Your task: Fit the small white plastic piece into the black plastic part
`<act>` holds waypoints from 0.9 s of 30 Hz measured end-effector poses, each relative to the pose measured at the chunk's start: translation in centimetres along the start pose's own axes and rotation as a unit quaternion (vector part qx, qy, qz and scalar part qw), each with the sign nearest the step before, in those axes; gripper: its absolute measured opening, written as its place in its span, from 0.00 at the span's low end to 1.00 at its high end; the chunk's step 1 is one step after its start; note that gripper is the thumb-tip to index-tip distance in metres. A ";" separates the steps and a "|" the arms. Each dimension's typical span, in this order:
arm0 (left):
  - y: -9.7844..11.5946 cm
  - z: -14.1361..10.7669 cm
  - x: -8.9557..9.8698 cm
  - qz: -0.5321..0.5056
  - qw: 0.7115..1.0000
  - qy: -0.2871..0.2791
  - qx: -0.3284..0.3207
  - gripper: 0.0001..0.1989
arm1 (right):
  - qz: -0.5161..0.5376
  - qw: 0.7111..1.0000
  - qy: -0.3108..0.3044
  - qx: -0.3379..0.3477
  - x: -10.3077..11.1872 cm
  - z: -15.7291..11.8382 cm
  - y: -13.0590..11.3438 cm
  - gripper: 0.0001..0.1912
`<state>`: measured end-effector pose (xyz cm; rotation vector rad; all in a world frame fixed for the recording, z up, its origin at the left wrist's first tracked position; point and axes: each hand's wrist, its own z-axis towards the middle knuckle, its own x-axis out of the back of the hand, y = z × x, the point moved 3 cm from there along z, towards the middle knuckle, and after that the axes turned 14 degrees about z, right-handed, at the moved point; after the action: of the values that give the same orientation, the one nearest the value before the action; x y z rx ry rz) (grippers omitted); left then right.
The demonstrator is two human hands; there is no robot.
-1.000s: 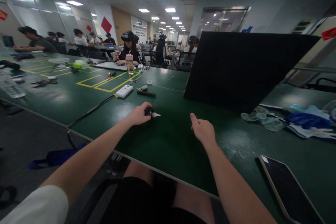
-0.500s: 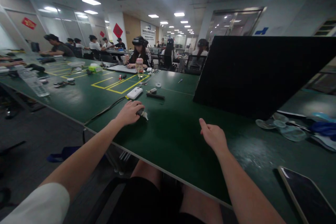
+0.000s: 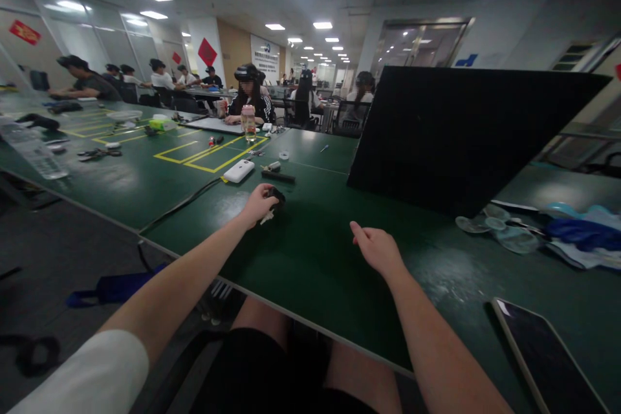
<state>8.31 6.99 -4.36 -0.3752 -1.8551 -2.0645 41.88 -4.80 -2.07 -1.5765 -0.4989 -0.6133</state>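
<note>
My left hand [image 3: 258, 204] grips a small dark object [image 3: 277, 195] between thumb and fingers, over the green table [image 3: 310, 252]. A small whitish piece [image 3: 266, 217] shows just below that hand; whether it joins the dark object I cannot tell. To the right, my right hand [image 3: 377, 247] is over the table, thumb pointing left, its other fingers curled under and mostly hidden. Beyond the left hand lie a dark bar [image 3: 278, 176] and a white rounded device [image 3: 239, 171].
A large black panel [image 3: 466, 136] leans at the right. Near it are clear plastic pieces [image 3: 519, 236] and blue cloth [image 3: 585, 233]. A phone [image 3: 548, 356] lies front right, a plastic bottle [image 3: 36, 149] far left. A pink-lidded bottle [image 3: 249, 123] stands before a seated person [image 3: 247, 97].
My left hand has moved right and turned, and the dark object is now lifted in its fingertips. The view has swung slightly right. My right hand keeps its pose.
</note>
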 end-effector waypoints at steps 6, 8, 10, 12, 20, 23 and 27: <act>4.5 -3.0 -10.1 -0.119 0.991 -0.056 0.024 0.24 | -0.075 0.994 -0.014 0.081 -1.0 -0.6 -1.1 0.42; 5.9 -4.4 -13.2 -0.202 0.974 -0.081 0.058 0.22 | -0.087 0.990 -0.019 0.106 -1.3 -0.9 -1.3 0.42; 6.9 -5.7 -15.1 -0.259 0.957 -0.112 0.067 0.21 | -0.097 0.988 -0.026 0.116 -1.4 -1.1 -1.3 0.36; 7.2 -6.5 -15.1 -0.271 0.951 -0.139 0.051 0.20 | -0.106 0.986 -0.031 0.122 -1.4 -1.1 -1.2 0.28; 5.5 -4.3 -8.8 -0.014 0.991 -0.041 -0.129 0.23 | -0.048 0.998 -0.011 0.051 -0.2 -0.7 -0.8 0.31; 5.9 -4.7 -8.8 0.095 0.982 -0.034 -0.158 0.25 | -0.051 0.999 -0.007 -0.006 0.2 -0.6 -0.4 0.33; 6.6 -6.0 -9.0 0.187 0.965 -0.042 -0.178 0.25 | -0.089 0.996 -0.011 0.028 -0.3 -0.5 -0.6 0.27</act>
<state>19.44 1.11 -2.80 -0.8464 -1.3176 -2.1244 41.26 -5.20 -1.78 -1.4969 -0.6727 -0.7116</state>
